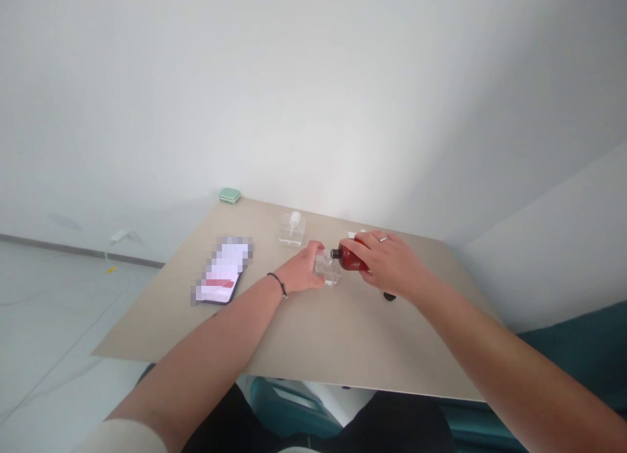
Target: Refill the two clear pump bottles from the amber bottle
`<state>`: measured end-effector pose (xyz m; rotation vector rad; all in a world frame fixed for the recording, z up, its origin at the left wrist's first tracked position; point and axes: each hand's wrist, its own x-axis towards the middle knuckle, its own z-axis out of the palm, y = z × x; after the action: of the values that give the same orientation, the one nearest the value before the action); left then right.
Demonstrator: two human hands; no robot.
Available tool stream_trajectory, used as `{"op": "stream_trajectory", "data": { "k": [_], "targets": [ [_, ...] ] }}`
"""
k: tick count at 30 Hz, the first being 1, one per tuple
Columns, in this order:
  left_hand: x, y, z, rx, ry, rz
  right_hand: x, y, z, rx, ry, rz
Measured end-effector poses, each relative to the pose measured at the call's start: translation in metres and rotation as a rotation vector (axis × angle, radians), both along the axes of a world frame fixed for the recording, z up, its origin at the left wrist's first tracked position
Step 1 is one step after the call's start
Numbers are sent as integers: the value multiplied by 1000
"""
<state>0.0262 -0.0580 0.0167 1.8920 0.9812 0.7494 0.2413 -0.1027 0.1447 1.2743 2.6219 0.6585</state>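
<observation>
My left hand [301, 270] grips a small clear square glass bottle [327, 268] on the beige table [313, 329]. My right hand [389, 264], wearing a ring, is shut around a reddish-brown bottle [353, 257]. That bottle lies tilted on its side, its black-rimmed neck at or just beside the clear bottle's top. Whether the two touch is hard to tell. A black cap [389, 297] lies on the table below my right hand.
Another clear square bottle [292, 230] with a white top stands behind my hands. A phone [220, 273] with a blurred screen lies to the left. A green case [229, 196] sits at the far corner. A white item [353, 234] shows behind the brown bottle. Walls border the table's far sides.
</observation>
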Motion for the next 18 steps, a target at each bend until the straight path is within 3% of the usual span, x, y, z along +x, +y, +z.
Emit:
{"op": "stream_trajectory", "data": {
  "k": [5,10,14,18],
  "targets": [
    [1,1,-2,-15,3,15,18,-7,-20,-40,290,-127],
    [0,0,0,-29,27,16,39,-2,-38,-120,926,-240],
    [-1,-1,-1,-55,49,20,40,22,-47,-152,1490,-186],
    [-2,-1,-3,-39,70,16,28,56,-55,-206,1755,-142]
  ]
}}
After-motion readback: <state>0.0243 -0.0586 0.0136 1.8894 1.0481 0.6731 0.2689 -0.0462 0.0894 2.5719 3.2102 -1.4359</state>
